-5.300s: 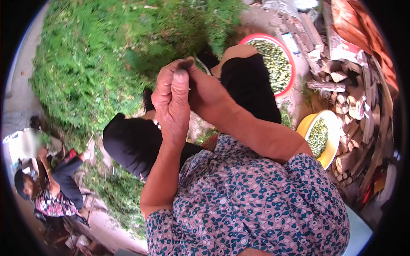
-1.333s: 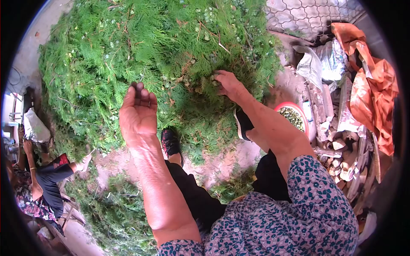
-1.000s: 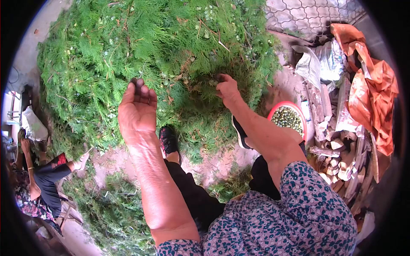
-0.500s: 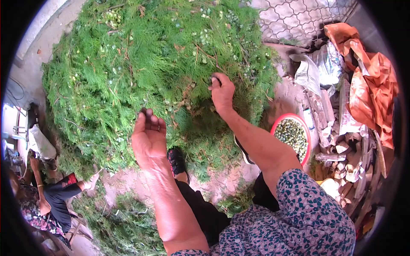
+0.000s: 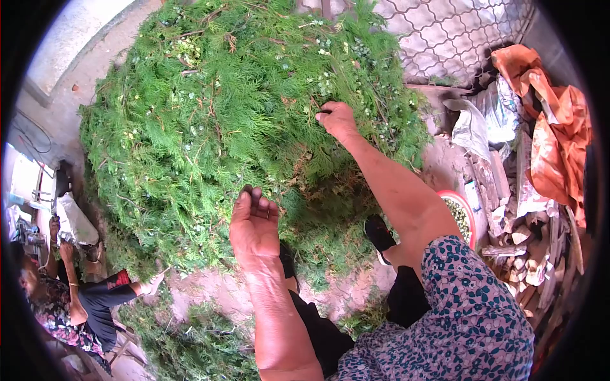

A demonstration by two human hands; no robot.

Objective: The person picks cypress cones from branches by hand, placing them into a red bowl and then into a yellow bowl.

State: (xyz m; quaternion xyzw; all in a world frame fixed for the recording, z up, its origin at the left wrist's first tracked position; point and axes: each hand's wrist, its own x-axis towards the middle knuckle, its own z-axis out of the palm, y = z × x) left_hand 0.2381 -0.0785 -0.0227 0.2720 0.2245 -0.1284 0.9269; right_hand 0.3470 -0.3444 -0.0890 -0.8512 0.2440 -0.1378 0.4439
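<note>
A big heap of green feathery branches (image 5: 210,120) with small pale cones fills the ground in front of me. My right hand (image 5: 337,119) reaches far into the upper part of the heap, its fingers pinched on a sprig there. My left hand (image 5: 254,222) hovers at the heap's near edge, palm up, fingers loosely curled and dark-tipped; I cannot see anything in it. My legs in black trousers and a dark shoe (image 5: 380,232) show below.
A red basin of green cones (image 5: 462,216) sits at my right. Stacked firewood (image 5: 527,254), plastic bags and an orange cloth (image 5: 553,140) line the right side. Another person (image 5: 70,298) sits at the lower left. More cut greenery (image 5: 190,336) lies near my feet.
My right hand has reached farther up into the heap. My left hand has dropped lower and nearer. The view has tilted up, so the red basin is now mostly hidden behind my arm.
</note>
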